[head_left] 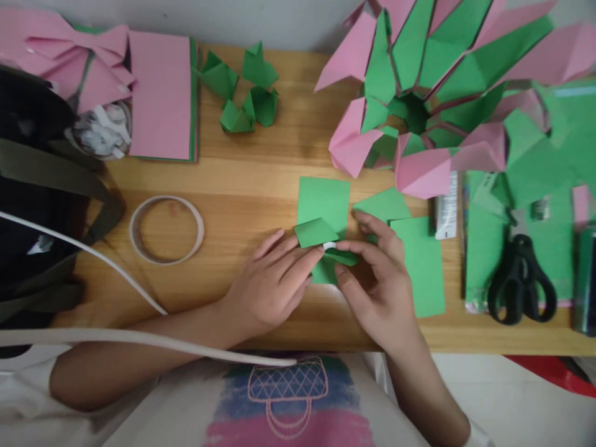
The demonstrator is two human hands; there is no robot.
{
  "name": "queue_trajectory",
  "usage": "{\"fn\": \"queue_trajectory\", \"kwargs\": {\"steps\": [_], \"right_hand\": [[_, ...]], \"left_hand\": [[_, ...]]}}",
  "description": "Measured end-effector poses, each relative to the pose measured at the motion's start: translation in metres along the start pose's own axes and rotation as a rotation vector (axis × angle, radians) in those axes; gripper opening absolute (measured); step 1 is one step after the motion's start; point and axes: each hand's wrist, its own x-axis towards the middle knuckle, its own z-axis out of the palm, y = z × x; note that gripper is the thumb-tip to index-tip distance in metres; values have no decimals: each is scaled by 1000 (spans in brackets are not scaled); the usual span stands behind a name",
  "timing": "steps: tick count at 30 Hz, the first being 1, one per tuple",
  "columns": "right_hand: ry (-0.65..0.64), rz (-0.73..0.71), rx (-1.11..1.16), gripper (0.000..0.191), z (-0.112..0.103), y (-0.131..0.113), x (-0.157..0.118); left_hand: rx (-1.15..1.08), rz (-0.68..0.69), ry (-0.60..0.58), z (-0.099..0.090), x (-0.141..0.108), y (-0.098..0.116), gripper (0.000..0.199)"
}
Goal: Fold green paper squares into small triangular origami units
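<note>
Between my two hands is a small folded green paper piece (316, 232), with a short white strip (329, 246) showing at its edge. My left hand (270, 282) holds the piece from the left, its fingers pressed together. On the other side, my right hand (379, 279) pinches the lower right flap between thumb and index finger. Beneath and behind lies a flat green square (323, 195). More green sheets, a square (419, 267) and a folded one (384, 205), rest beside my right hand, which partly covers them.
A tape roll (166, 230) lies left. Several folded green pieces (263, 105) sit behind. A pink and green paper construction (449, 99) stands back right, near black scissors (521, 279). Pink sheets (161, 96) and a bin of white scraps (103, 130) are back left. A white cable (93, 251) crosses left.
</note>
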Motion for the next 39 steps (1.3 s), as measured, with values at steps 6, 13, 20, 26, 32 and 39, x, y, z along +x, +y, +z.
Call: {"fn": "queue_trajectory", "kwargs": {"steps": [6, 13, 20, 26, 32, 39], "right_hand": [[12, -4, -27, 21, 2, 0, -2], [22, 1, -42, 20, 3, -1, -2], [2, 4, -80, 23, 3, -4, -5], [-21, 3, -127, 26, 4, -9, -6], [-1, 4, -141, 25, 6, -13, -7], [3, 13, -144, 25, 7, -14, -7]], "left_hand": [[-10, -7, -13, 1, 0, 0, 32], [-40, -6, -35, 0, -1, 0, 34], [-20, 3, -12, 1, -1, -1, 32], [-15, 13, -8, 0, 0, -1, 31], [-32, 10, -10, 1, -2, -2, 33], [-48, -7, -26, 1, -4, -3, 33]]}}
